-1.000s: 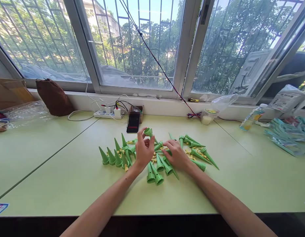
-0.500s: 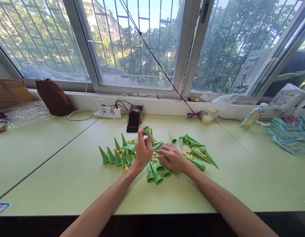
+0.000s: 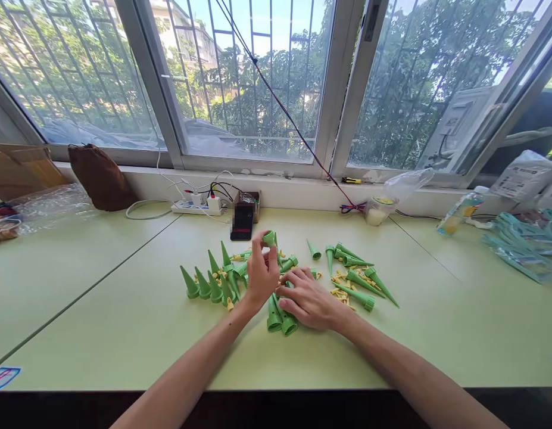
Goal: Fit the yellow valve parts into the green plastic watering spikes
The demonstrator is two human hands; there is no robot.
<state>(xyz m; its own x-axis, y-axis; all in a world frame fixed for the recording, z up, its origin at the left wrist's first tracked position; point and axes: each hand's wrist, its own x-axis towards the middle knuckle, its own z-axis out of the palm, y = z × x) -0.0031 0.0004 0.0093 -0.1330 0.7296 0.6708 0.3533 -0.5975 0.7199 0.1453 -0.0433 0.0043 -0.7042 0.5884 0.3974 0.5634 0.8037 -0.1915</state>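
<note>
My left hand (image 3: 261, 275) is raised a little above the table and pinches a green plastic cone (image 3: 270, 239) by its wide end. My right hand (image 3: 308, 302) lies low on a heap of green cones (image 3: 282, 319) in the middle, its fingers curled over them; I cannot make out what they hold. Several cones stand upright in a row (image 3: 204, 283) to the left of my left hand. More cones (image 3: 358, 277) lie on their sides to the right, with small yellow pieces (image 3: 340, 292) scattered among them.
A pale green table (image 3: 124, 310) runs under a window. At the back stand a dark small box (image 3: 243, 220), a power strip with cables (image 3: 195, 205), a brown pouch (image 3: 99, 176) and a small jar (image 3: 374, 211). Plastic bags (image 3: 523, 238) lie at the right.
My right hand has slid left and nearer to me, onto the middle heap of cones. My left hand stays raised with its cone, shifted only slightly.
</note>
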